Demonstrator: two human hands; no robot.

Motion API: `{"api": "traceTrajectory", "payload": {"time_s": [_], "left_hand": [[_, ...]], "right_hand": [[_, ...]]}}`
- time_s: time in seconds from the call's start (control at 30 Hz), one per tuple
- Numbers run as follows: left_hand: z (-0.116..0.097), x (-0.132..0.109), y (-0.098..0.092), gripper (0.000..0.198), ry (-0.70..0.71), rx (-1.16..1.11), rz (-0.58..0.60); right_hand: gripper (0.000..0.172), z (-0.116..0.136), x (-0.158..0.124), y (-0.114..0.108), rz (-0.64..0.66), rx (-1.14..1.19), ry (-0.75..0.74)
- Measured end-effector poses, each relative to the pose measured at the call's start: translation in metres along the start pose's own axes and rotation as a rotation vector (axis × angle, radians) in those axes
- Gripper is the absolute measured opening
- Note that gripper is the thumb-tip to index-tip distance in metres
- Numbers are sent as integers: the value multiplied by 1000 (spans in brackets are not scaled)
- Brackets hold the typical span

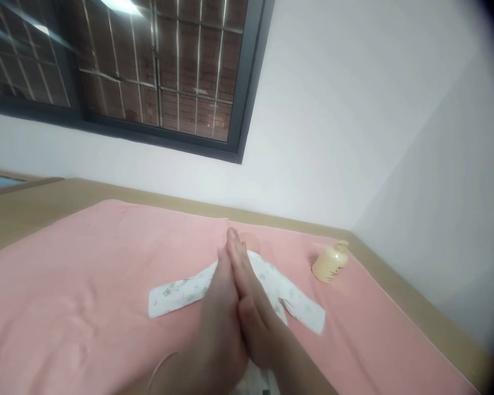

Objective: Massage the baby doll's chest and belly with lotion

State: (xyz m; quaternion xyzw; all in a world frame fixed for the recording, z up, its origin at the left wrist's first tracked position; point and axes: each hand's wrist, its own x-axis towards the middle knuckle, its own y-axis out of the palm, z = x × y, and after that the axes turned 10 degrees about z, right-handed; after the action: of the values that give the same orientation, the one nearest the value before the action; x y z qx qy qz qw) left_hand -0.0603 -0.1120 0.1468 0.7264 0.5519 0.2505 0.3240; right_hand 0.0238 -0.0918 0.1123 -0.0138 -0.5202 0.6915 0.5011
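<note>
My left hand and my right hand are pressed together palm to palm, fingers stretched out and pointing away from me. Nothing shows between the palms. They hover over a small white printed garment spread flat on a pink cloth; its two long parts stretch out to the left and to the right of my hands. The garment's middle is hidden behind my hands.
A pale yellow bottle lies on the pink cloth to the right of the garment, near the corner of the walls. A tan surface borders the cloth. A dark barred window is in the white wall behind.
</note>
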Motion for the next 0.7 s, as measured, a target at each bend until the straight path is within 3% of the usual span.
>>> {"api": "traceTrajectory", "payload": {"time_s": [0.07,0.2,0.27,0.4,0.5,0.57,0.7], "left_hand": [[-7,16,-1,50,31,63,-93],[-17,44,-12,53,202,149,-46],[-17,53,-17,55,279,241,-67],[-12,66,-26,45,544,672,-83],[-5,83,-37,37,644,1013,-43],[6,100,-50,38,568,1239,-69],[37,137,-80,58,87,1683,-180]], "right_hand": [[66,14,-8,-3,9,80,0],[72,38,-11,-5,60,210,4],[67,41,-9,-7,50,305,32],[39,15,-7,-19,-121,497,108],[36,-27,-8,-32,-275,367,269],[41,-56,-7,-34,-213,134,465],[54,-97,-3,-16,236,-303,773]]}}
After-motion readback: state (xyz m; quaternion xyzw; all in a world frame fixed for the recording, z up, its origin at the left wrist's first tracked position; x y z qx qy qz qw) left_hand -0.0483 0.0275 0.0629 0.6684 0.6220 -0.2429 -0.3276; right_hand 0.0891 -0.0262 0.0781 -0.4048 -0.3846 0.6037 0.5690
